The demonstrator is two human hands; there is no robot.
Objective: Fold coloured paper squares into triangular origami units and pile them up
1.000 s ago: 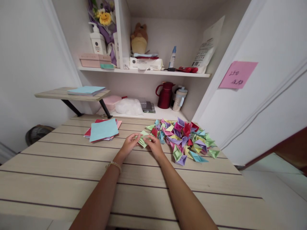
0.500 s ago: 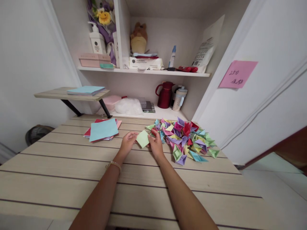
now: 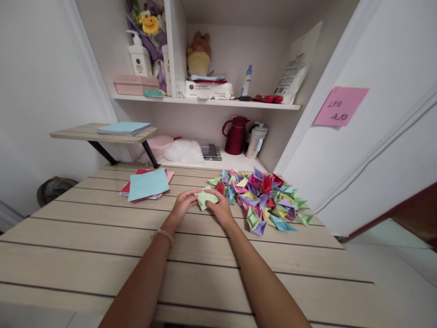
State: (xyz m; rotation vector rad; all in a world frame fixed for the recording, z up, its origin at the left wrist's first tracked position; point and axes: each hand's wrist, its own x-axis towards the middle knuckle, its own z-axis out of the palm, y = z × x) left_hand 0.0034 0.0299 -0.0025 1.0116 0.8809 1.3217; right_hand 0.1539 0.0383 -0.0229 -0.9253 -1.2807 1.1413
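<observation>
A light green folded paper piece point(image 3: 205, 197) lies between both hands on the wooden table point(image 3: 102, 246). My left hand point(image 3: 183, 204) pinches its left side with curled fingers. My right hand point(image 3: 221, 209) presses and grips its right side. Just right of my right hand lies a pile of several folded paper boats point(image 3: 264, 196) in red, purple, green, yellow and blue. A stack of flat coloured paper sheets point(image 3: 147, 184), light blue on top, rests to the left of my hands.
A small raised shelf point(image 3: 99, 133) with more paper stands at the back left. Behind are wall shelves point(image 3: 208, 103) with bottles, a plush toy, a red jug point(image 3: 235, 135) and a cup. A white door with a pink note point(image 3: 340, 106) is at the right.
Half a second ago the green paper showed as a flat diamond between my hands; now it is folded more, and both hands have closed in on it.
</observation>
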